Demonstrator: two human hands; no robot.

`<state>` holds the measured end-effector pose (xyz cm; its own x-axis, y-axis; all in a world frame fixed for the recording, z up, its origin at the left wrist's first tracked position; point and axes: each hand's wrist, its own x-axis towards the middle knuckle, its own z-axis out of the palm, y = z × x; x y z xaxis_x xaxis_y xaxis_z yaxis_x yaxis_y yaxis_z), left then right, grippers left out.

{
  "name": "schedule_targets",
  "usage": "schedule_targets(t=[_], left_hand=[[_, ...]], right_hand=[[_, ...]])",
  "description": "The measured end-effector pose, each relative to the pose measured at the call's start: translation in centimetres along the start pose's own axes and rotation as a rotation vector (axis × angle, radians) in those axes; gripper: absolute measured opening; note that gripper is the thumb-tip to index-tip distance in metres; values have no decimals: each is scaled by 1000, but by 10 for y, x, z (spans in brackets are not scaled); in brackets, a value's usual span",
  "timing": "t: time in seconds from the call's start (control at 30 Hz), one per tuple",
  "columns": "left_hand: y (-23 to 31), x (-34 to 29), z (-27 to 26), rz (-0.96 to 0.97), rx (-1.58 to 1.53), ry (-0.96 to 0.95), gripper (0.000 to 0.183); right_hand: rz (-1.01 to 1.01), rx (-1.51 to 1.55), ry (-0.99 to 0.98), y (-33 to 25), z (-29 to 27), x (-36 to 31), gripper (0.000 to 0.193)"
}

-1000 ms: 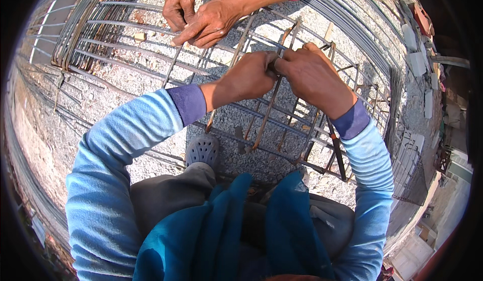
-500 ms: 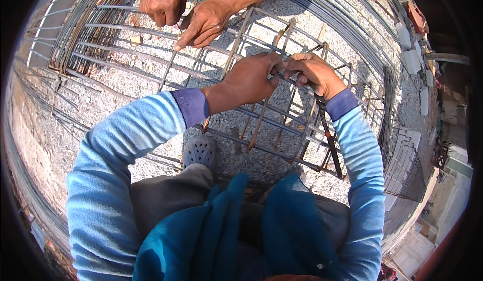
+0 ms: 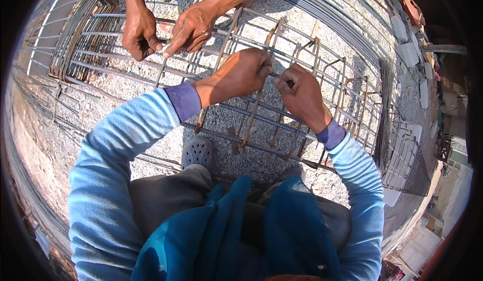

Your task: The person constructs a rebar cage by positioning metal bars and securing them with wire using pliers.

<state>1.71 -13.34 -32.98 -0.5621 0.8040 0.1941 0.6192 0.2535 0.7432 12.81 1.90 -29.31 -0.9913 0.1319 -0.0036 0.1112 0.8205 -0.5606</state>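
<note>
Lying under L hand [image 3: 240,73] & R hand [image 3: 303,95]: rebar cage [image 3: 251,120].

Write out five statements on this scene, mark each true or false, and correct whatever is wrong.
1. The wearer's left hand and right hand are both over the rebar frame. True.
2. The wearer's sleeves are red. False: the sleeves are light blue, with purple cuffs.
3. Another person's hands show near the upper edge. True.
4. The stack of bent bars lies at the lower right. False: the stack is at the upper left.
5. A grey clog shows below the frame. True.
</note>
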Motion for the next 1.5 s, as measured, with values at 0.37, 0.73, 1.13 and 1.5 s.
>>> schedule_targets(t=[0.37, 0.73, 1.13, 1.5], left_hand=[[46, -30, -50, -57, -46, -179, 27], [164, 57, 24, 18, -151, -670, 62], [151, 28, 115, -479, -661, -317, 82], [139, 24, 134, -244, -432, -371, 38]], right_hand=[[244, -320, -192, 21, -87, -90, 61], [433, 92, -404, 57, -126, -103, 40], [359, 52, -478, 58, -115, -92, 20], [426, -273, -521, 52, -96, -96, 23]])
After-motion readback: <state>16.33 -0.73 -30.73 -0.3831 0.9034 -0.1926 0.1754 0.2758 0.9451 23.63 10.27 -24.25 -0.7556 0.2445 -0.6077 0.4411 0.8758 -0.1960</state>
